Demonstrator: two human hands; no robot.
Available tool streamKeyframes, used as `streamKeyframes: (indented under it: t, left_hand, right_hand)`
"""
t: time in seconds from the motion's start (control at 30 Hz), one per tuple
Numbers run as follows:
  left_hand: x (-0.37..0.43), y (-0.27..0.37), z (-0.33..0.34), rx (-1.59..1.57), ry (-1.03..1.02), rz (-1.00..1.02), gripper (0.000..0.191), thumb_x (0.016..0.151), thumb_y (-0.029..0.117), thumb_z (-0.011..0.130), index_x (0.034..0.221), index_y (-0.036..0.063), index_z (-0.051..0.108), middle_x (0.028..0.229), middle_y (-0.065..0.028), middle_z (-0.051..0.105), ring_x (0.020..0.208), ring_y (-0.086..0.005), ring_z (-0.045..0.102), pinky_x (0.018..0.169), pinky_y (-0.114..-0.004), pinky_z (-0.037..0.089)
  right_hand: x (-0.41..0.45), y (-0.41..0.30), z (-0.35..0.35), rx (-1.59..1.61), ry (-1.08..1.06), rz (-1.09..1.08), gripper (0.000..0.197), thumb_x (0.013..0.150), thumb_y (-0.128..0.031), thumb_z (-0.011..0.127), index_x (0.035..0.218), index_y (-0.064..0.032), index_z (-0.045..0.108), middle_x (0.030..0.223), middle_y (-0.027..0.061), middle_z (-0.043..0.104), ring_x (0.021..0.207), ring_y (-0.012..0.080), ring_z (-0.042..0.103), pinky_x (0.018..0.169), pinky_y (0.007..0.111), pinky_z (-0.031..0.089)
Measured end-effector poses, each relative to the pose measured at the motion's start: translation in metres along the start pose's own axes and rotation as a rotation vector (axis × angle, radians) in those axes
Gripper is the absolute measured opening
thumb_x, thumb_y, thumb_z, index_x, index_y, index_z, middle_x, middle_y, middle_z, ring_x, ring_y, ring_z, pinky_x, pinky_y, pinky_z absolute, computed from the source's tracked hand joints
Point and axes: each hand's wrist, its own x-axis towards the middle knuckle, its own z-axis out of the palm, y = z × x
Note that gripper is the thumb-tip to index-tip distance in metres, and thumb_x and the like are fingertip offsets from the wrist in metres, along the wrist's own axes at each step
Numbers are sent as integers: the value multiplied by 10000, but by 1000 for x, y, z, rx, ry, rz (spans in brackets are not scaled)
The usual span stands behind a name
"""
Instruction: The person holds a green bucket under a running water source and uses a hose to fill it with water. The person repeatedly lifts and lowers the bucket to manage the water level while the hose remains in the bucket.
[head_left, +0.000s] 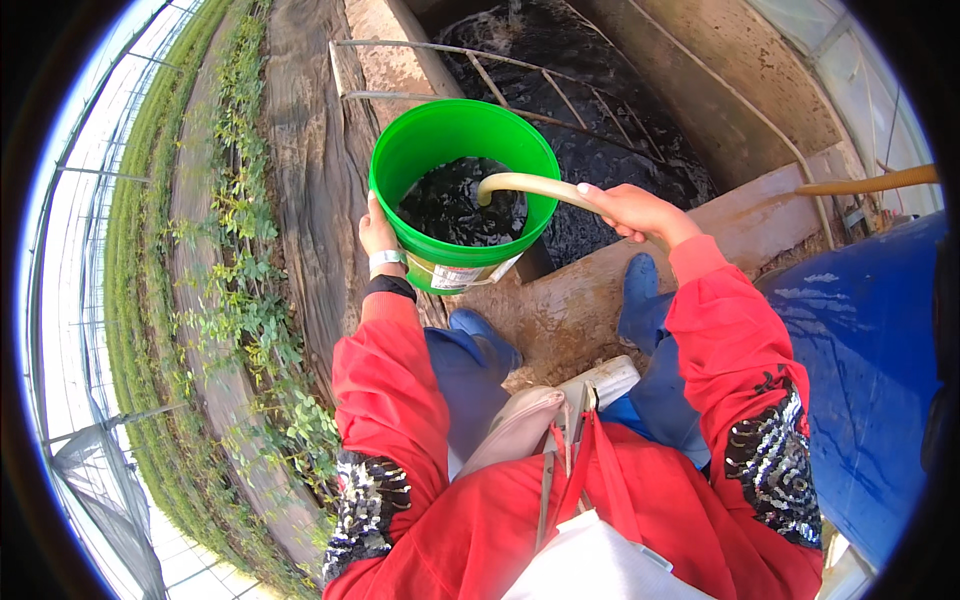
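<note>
A bright green plastic bucket (450, 131) is in front of me, partly filled with dark liquid (442, 208). My left hand (377, 229) grips the left side of its rim, and a light band circles that wrist. In my right hand (637, 212) is a pale flexible hose (532, 184). The hose crosses the bucket's right rim, and its end bends down at the liquid's surface. Whether liquid flows from it, I cannot tell. A white label (455, 277) bearing print is on the bucket's near side.
Beyond the bucket lies a concrete tank (750, 82) of dark water (652, 169), with a metal ladder-like frame (487, 81) across it. A blue barrel (847, 337) stands at my right, near a yellow-brown ribbed hose (870, 182). Leafy plant rows (247, 225) run along the left.
</note>
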Motion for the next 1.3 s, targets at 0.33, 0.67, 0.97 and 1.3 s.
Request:
streamKeyframes:
  t: [0.33, 0.67, 0.97, 1.3]
  left_hand:
    - [4, -4, -2, 76, 23, 13, 548, 823, 533, 585, 705, -2, 557, 655, -37, 544, 603, -131, 476, 582, -292, 408]
    - [5, -2, 2, 56, 9, -16, 529, 827, 527, 588, 704, 15, 536, 639, -36, 543, 572, -127, 480, 551, -288, 411]
    - [0, 2, 4, 66, -3, -30, 524, 824, 527, 594, 706, 20, 535, 636, -36, 540, 572, -126, 479, 548, -286, 412]
    - [1, -1, 8, 87, -9, 10, 522, 823, 525, 597, 704, 21, 532, 645, -32, 535, 585, -127, 477, 564, -280, 411]
  right_hand:
    - [-10, 1, -12, -75, 17, 29, 654, 812, -719, 397, 578, -109, 386, 475, -25, 346, 384, 77, 327, 361, 249, 293]
    - [-4, 6, -6, -52, 3, 72, 627, 836, -673, 408, 578, -102, 381, 507, -21, 324, 409, 97, 282, 378, 268, 261]
    - [-1, 12, -9, -83, -10, 47, 643, 829, -691, 396, 576, -100, 388, 477, -15, 345, 379, 94, 322, 364, 265, 296]
    - [3, 13, -6, -57, -5, 71, 641, 818, -689, 414, 579, -96, 377, 511, -14, 335, 404, 104, 297, 389, 277, 273]
